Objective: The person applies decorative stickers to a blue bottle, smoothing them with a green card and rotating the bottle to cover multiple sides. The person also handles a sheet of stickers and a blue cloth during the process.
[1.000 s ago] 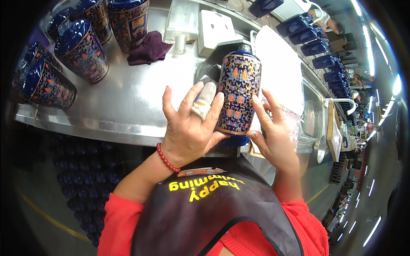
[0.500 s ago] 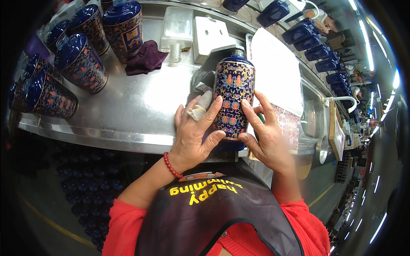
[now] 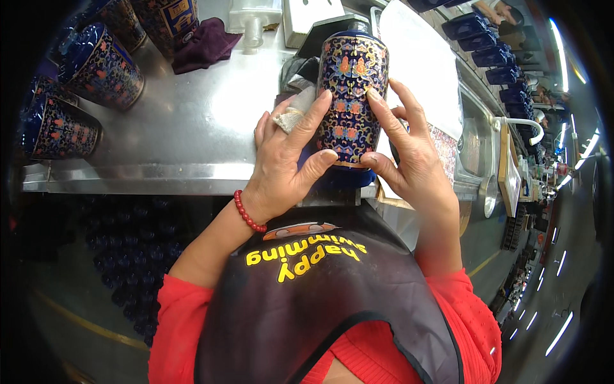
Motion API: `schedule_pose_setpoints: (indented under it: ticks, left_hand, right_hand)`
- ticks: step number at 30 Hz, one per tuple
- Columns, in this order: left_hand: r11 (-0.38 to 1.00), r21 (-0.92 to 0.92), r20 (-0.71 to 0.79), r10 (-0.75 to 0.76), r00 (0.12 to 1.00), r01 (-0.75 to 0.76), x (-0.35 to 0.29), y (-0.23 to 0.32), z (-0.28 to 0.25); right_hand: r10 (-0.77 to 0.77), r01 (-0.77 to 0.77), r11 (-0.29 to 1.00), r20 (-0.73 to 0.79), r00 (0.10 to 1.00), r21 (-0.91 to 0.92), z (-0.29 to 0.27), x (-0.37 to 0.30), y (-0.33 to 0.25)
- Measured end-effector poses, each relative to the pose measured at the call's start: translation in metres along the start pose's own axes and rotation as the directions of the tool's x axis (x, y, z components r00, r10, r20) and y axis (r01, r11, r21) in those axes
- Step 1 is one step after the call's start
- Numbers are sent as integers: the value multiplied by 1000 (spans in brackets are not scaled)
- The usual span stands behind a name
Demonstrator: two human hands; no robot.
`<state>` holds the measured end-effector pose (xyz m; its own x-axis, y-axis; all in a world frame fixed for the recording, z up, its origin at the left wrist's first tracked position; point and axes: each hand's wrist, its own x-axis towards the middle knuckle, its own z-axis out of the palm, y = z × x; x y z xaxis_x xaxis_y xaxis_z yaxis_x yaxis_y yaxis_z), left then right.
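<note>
A dark blue bottle [image 3: 352,105], covered in a colourful floral pattern with a clear neck at its far end, lies tilted between my hands. My left hand [image 3: 281,157] presses its index finger and thumb against the left side. A grey cloth-like piece [image 3: 295,114] sits at that hand's fingers; whether it is wrapped on a finger or held, I cannot tell. My right hand [image 3: 416,150] grips the right side, index fingertip on the pattern and thumb near the bottom edge. Dark blue material [image 3: 348,178] shows under the bottle's near end.
Several patterned blue bottles [image 3: 105,67] stand left on the metal table [image 3: 185,118], beside a purple cloth [image 3: 206,46]. Beyond are a clear empty bottle [image 3: 254,14] and a white block [image 3: 308,16]. White sheets [image 3: 425,70] lie right, near a sink [image 3: 472,115].
The view has shifted, so the table and bottles sit higher in the picture. Both hands keep almost the same hold on the bottle.
</note>
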<state>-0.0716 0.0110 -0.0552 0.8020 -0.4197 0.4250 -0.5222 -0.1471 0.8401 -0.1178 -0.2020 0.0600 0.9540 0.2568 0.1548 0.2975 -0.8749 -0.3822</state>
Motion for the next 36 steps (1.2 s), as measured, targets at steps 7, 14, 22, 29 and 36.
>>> schedule_pose_setpoints:
  ticks: [7, 14, 22, 29, 36]
  left_hand:
    - [1000, 6, -10, 18, 1000, -18, 1, 2, 1]
    - [1000, 4, -14, 25, 1000, -25, 2, 3, 1]
    - [1000, 12, -16, 14, 1000, -14, 1, 4, 1]
    - [999, -38, -34, 15, 999, -16, 5, 9, -5]
    - [989, 145, 35, -27, 999, 21, 4, 17, -2]
  right_hand:
    - [-26, 26, 1000, 0, 1000, -16, -1, 1, 0]
    - [-28, 28, 1000, 1, 1000, 15, 0, 2, 0]
    - [-5, 5, 1000, 35, 999, -2, -2, 2, 1]
    - [27, -27, 1000, 27, 999, 11, -1, 2, 4]
    - [35, -33, 999, 40, 999, -31, -12, 10, 1]
